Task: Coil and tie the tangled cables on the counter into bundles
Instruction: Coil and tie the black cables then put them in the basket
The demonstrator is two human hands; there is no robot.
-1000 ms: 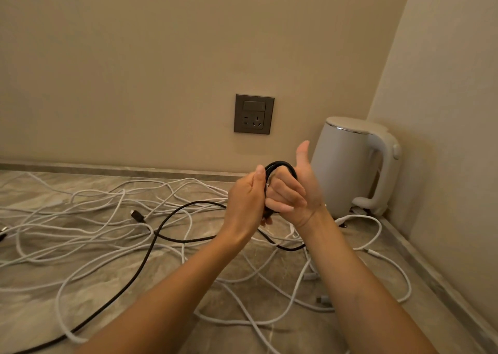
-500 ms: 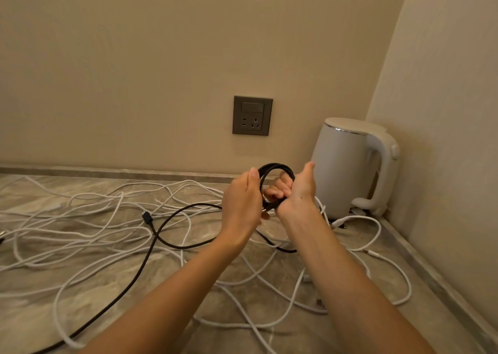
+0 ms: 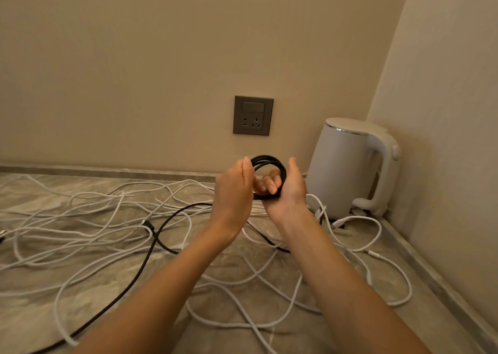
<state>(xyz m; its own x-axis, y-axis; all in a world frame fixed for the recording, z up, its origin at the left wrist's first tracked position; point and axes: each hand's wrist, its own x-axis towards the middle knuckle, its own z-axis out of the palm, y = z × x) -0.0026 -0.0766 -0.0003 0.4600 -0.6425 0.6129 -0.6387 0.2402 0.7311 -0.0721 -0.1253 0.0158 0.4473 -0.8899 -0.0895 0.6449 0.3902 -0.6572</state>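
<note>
A small coil of black cable [image 3: 272, 162] is held up above the counter between both hands. My right hand [image 3: 292, 189] grips the coil, its fingers curled through the loop. My left hand [image 3: 234, 189] holds the coil's left side, with the fingertips hidden behind the hand. The loose tail of the black cable [image 3: 151, 243] trails down from the hands and runs left and forward across the marble counter [image 3: 40, 294]. Several white cables [image 3: 80, 219] lie tangled over the counter around and under the black tail.
A white electric kettle [image 3: 347, 170] stands in the back right corner, with its cord plug lying beside it. A grey wall socket [image 3: 252, 115] sits on the back wall above the hands. The side wall closes off the right edge of the counter.
My right thumb has come down from pointing upward and the hand has turned round the coil. The black tail has been drawn right, toward the hands.
</note>
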